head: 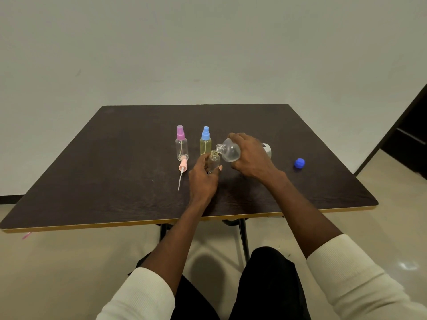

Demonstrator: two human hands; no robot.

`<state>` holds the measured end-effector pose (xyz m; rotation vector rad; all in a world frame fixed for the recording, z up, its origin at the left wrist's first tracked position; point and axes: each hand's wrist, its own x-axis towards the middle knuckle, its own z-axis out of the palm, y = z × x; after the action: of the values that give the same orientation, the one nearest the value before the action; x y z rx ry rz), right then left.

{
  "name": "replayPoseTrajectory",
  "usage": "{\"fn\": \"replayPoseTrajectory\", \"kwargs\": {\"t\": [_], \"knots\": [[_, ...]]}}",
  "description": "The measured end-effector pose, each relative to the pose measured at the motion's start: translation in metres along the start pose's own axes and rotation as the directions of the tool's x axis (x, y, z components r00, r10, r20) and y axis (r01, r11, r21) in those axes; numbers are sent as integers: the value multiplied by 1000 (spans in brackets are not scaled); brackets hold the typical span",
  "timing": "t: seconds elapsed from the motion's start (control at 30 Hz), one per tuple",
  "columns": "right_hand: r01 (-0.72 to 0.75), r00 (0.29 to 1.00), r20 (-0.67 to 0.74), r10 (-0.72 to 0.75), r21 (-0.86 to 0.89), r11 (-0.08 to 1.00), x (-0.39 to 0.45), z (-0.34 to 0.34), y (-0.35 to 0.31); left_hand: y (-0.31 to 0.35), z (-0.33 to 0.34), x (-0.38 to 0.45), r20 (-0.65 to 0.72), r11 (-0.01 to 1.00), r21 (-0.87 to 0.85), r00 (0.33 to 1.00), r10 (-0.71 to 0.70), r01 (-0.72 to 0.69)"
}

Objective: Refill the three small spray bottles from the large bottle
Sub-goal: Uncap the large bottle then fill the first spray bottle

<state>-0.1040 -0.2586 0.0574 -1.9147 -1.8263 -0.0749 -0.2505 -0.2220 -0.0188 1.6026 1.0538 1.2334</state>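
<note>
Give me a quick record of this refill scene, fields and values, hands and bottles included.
left hand: holds open small bottle upright on table
right hand: tips large bottle, mouth over the small one
blue-topped bottle: capped, yellowish liquid
pink-topped bottle: capped, looks empty
loose sprayer: lying on table
blue cap: off, right side

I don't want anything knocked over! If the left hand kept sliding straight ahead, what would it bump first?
Probably the open little bottle its fingers already hold; behind that, likely the blue-capped bottle, though depth is unclear.

Large bottle (230, 153) tilted – mouth over uncapped small bottle (214, 160).
</note>
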Motion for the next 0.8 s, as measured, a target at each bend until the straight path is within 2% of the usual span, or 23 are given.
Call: {"fn": "replayPoseTrajectory", "kwargs": {"t": [0.8], "knots": [[7, 1000, 12, -6, -27, 1000, 1, 0, 0, -1, 0, -1, 13, 999, -46, 1000, 8, -7]]}}
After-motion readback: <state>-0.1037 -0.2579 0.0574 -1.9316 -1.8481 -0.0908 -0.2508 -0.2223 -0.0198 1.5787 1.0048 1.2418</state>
